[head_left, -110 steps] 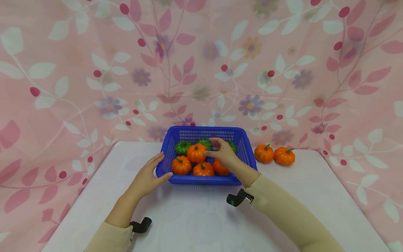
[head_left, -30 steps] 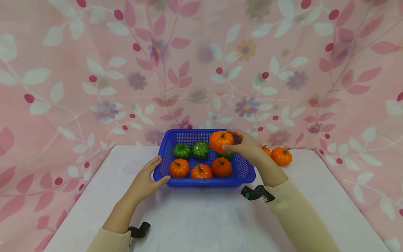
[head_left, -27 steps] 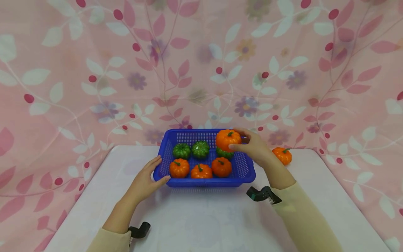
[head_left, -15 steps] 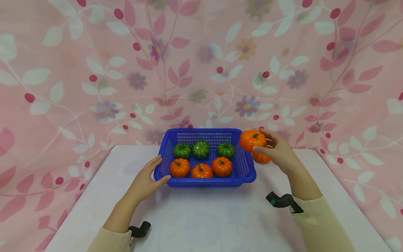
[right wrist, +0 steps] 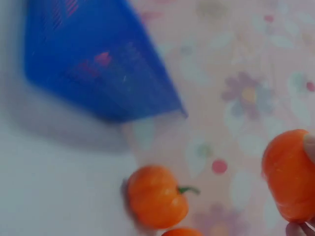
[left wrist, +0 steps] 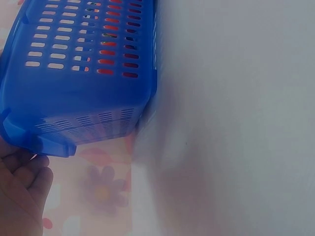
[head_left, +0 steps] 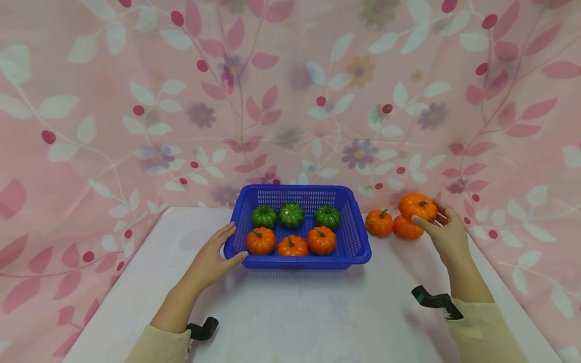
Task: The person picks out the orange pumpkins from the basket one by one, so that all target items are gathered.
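Observation:
My right hand pinches a small orange pumpkin between thumb and fingers, raised at the right side; in the right wrist view this pumpkin shows at the right edge. Just below it, partly covered, sits another orange pumpkin, with a third orange pumpkin to its left beside the basket. My left hand rests at the near left corner of the blue plastic basket, its fingers extended against the rim. Inside the basket are three green pumpkins behind three orange pumpkins.
A white-covered table carries everything. Behind it hangs a pink floral cloth. Dark wrist cameras sit on both sleeves. The basket's slotted end wall fills the upper left of the left wrist view.
My right hand has lifted an orange pumpkin from the basket and carried it right, past the rim, to above the two pumpkins on the table. The left hand stays at the basket corner.

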`<state>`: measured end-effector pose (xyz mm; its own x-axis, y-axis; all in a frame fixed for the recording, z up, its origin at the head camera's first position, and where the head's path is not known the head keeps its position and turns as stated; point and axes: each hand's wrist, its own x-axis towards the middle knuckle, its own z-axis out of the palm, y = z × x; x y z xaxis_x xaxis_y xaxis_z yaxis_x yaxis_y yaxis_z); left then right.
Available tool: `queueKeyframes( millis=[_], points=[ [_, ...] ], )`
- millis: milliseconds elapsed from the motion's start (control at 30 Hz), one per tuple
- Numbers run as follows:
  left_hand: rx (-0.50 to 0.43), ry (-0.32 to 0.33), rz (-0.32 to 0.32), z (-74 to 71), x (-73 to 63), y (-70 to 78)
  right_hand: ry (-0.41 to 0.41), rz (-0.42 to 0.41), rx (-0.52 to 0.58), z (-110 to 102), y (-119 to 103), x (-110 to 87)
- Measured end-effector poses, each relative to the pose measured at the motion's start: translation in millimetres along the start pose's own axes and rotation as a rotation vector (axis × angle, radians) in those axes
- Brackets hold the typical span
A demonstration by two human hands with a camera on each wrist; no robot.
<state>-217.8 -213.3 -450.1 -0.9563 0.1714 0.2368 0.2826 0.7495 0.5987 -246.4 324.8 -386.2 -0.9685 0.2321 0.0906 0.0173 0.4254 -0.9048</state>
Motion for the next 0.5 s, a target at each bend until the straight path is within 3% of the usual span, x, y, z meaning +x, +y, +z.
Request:
queueKeyframes(
  millis=[200,500],
  points=[
    [0.006,-0.007,-0.001,-0.4,0.8,0.9,0.155,0.085,0.041,-6,33,13.1],
    [0.007,-0.006,-0.006,-1.3,0.4,2.7,0.309,0.197,0.129,-10,68,36.8]
  ],
)
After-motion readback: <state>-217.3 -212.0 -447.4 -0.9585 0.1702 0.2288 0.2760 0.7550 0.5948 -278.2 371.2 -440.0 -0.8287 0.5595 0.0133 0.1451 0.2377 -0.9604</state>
